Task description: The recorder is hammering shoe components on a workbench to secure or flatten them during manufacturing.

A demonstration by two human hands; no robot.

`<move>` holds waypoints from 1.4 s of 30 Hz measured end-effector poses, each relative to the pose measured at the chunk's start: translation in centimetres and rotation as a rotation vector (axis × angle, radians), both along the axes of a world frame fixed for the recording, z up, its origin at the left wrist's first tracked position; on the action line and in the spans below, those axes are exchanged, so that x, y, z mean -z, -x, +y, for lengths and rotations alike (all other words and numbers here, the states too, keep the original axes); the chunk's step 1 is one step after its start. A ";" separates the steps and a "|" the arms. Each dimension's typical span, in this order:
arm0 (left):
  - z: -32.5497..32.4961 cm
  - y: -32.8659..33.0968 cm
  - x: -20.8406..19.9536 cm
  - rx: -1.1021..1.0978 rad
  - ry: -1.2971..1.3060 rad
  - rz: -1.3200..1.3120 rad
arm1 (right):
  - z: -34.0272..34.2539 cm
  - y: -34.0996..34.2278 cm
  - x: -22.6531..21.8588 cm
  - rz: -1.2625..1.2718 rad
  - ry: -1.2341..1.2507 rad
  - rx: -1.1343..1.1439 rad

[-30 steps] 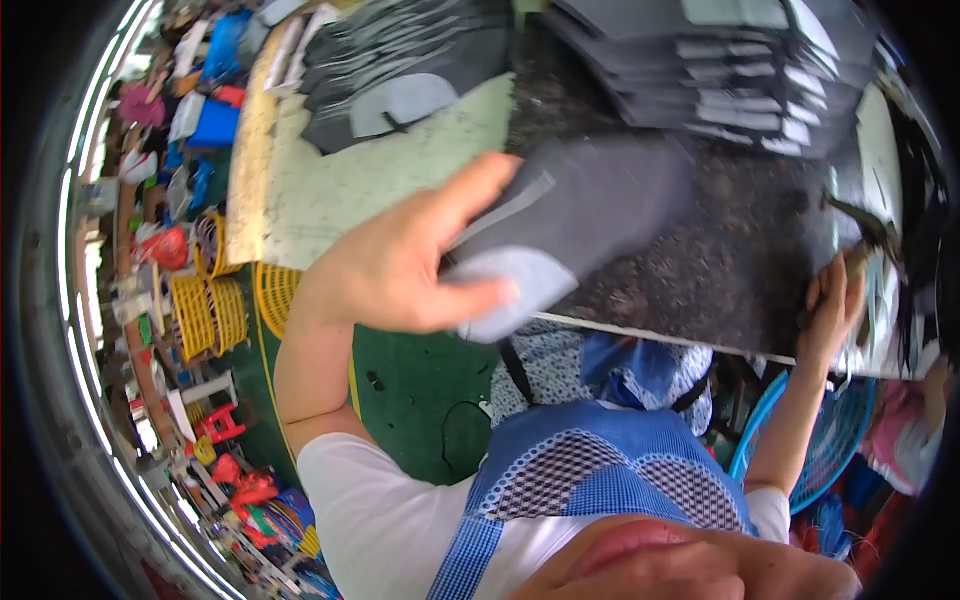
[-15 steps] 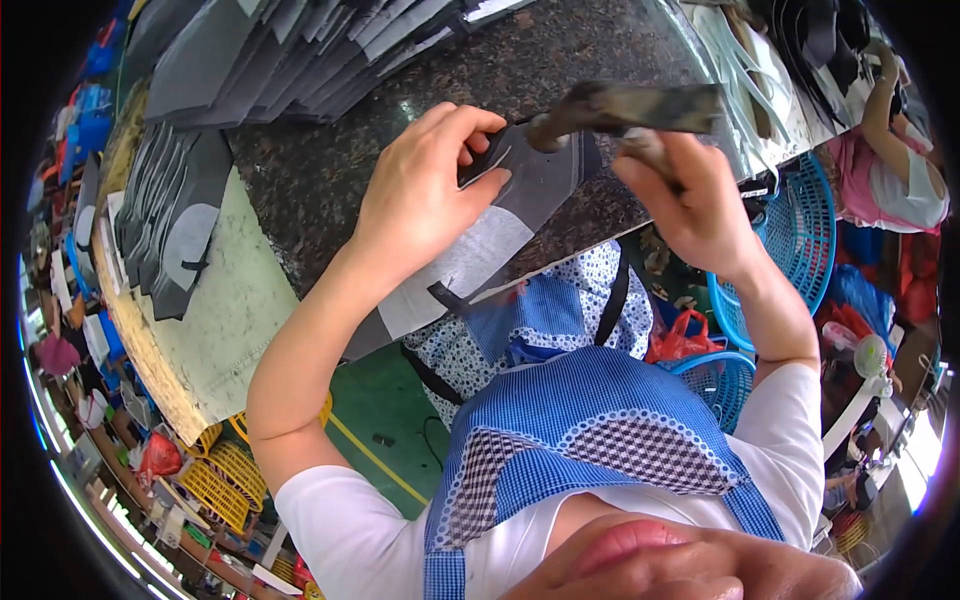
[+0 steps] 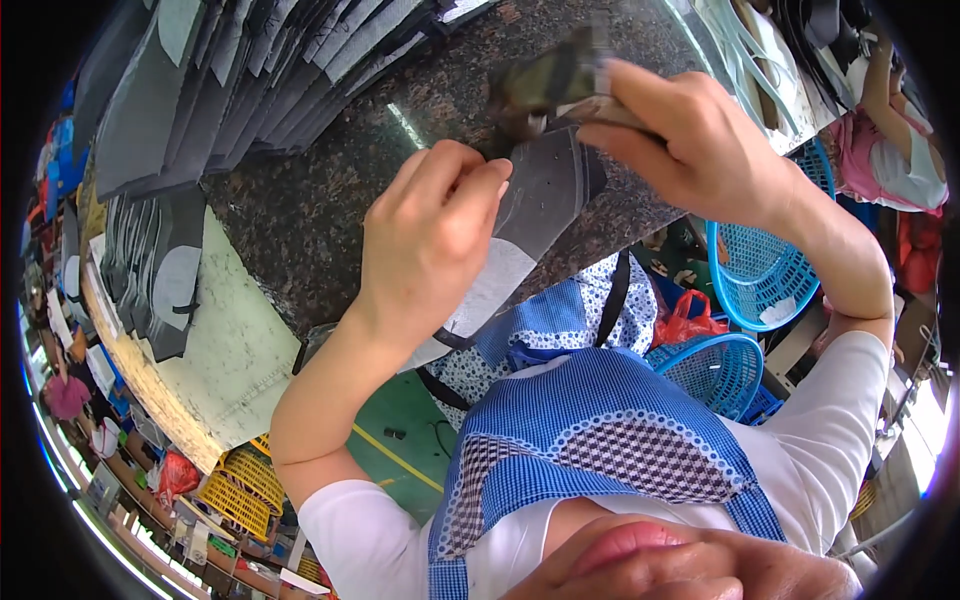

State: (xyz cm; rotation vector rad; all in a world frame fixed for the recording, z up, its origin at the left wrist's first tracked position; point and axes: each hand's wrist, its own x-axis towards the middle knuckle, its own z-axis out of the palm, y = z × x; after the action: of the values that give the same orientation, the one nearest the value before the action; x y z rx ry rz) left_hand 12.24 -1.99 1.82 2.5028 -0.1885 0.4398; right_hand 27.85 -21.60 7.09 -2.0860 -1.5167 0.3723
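A flat dark-grey panel (image 3: 548, 190), leather-like, with a pale grey patch at its near end, lies on the speckled dark stone slab (image 3: 285, 225). At its left edge my left hand (image 3: 425, 240) is closed, thumb and fingers pinched together on the panel's rim; the fold under the fingertips is partly hidden. My right hand (image 3: 700, 145) grips the short handle of a hammer (image 3: 540, 90), smeared by motion. The hammer head hangs over the panel's far edge, just beyond my left fingertips; whether it touches cannot be told.
A fanned pile of grey panels (image 3: 180, 110) covers the slab's far left. More overlapped panels (image 3: 165, 270) lie on the pale board (image 3: 235, 345) at left. Blue baskets (image 3: 750, 290) and a red bag (image 3: 688, 322) stand below the table's right side. Another person (image 3: 895, 150) sits at far right.
The hammer has shifted left along the panel's far edge, its head swinging round. My left fingers have curled tighter at the rim. My right elbow has moved outward and the view has shifted slightly.
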 end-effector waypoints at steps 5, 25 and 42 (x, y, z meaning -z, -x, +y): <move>1.5 0.7 -2.2 -0.039 0.235 0.484 | -1.8 2.0 1.1 0.123 0.039 -0.032; 2.8 4.5 -2.3 0.019 0.308 0.443 | -1.8 4.7 2.8 0.064 0.044 -0.068; 3.4 8.2 -1.6 -0.015 0.328 0.364 | -0.5 7.4 2.6 0.162 0.023 -0.112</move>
State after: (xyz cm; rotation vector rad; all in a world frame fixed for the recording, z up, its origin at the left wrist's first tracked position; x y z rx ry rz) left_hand 4.05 1.40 3.46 2.2128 0.0443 0.0109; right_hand 20.47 -22.07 4.48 -1.9416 -1.5420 0.5887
